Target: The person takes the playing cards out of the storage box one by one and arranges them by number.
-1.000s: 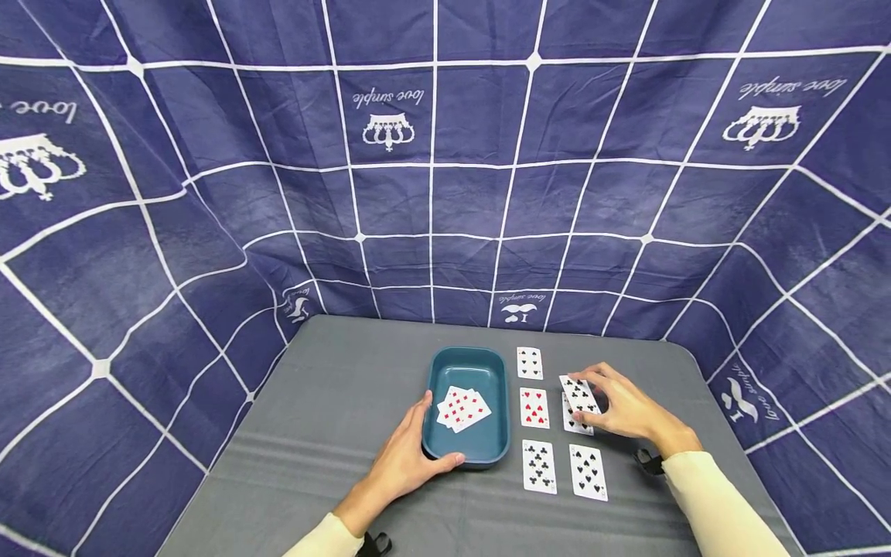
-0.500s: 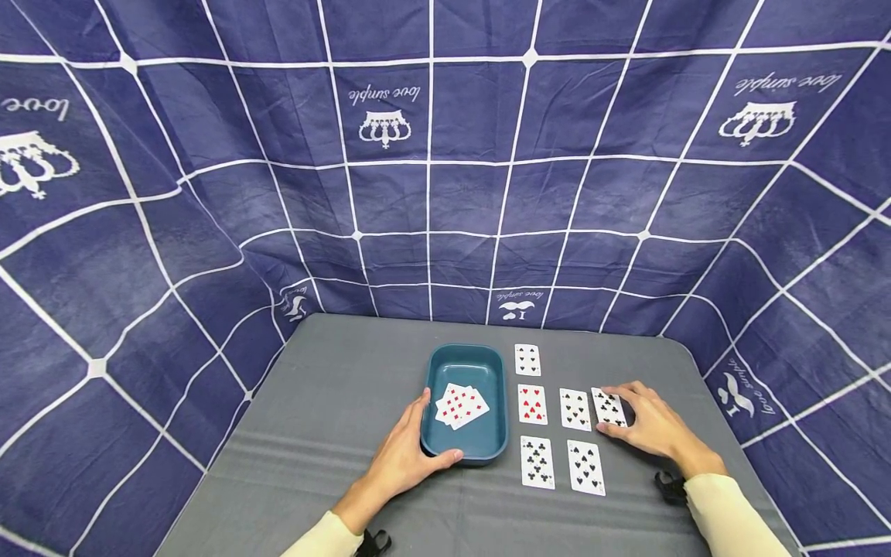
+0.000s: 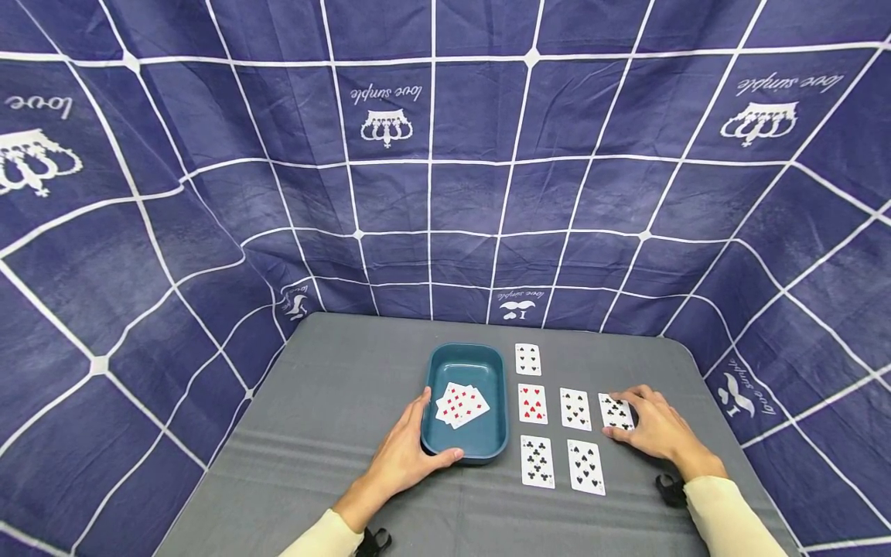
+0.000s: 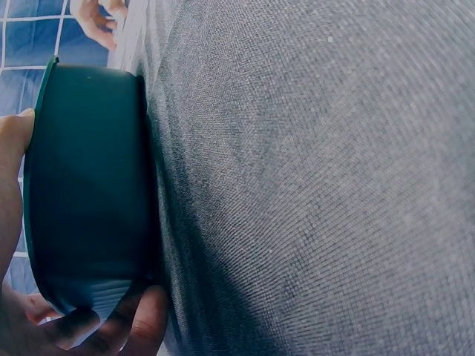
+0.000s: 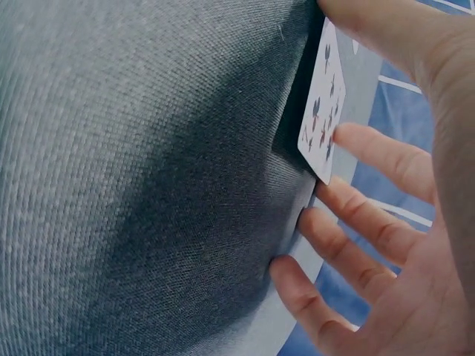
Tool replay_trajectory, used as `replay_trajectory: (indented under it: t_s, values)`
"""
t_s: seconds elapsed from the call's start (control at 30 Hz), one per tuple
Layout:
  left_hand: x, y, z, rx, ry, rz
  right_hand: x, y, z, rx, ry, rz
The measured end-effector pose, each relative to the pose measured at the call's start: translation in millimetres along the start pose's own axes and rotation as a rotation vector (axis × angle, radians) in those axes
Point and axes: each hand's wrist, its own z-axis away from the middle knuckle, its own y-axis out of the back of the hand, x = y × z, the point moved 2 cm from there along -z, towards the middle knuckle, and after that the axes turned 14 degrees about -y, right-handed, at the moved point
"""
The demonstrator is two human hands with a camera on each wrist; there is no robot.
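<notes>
A dark teal tray (image 3: 473, 446) stands on the grey table, with several overlapping red diamond cards (image 3: 462, 405) inside. My left hand (image 3: 398, 458) holds it at its near left corner, thumb on the near rim and fingers along the side; the left wrist view shows fingertips (image 4: 148, 319) low against its wall. At the right, my right hand (image 3: 654, 425) holds a playing card (image 3: 616, 412) with black clubs between thumb and index finger. In the right wrist view this card (image 5: 323, 104) is tilted close above the cloth, while the other fingers spread near the table.
Between tray and right hand lie face-up cards: a black six (image 3: 527, 360), a hearts card (image 3: 532, 404), a spades card (image 3: 575, 410), a clubs card (image 3: 537, 462) and another spades card (image 3: 587, 467). A blue checked curtain (image 3: 466, 201) surrounds the table's back and sides.
My right hand has moved right with the clubs card, off the spades card it overlapped, and lowered it toward the table. My left hand stays on the tray.
</notes>
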Motion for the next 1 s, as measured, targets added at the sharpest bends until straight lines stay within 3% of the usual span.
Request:
replay_trajectory:
  t_s: [0.67, 1.0]
  values:
    - [-3.4, -2.0, -0.4, -0.019, 0.041, 0.025, -6.9, 8.6, 0.0, -0.048, -0.023, -0.023]
    - [-4.8, -2.8, -0.1, -0.027, 0.049, 0.049, -24.3, 15.3, -1.0, -0.002, -0.009, -0.04]
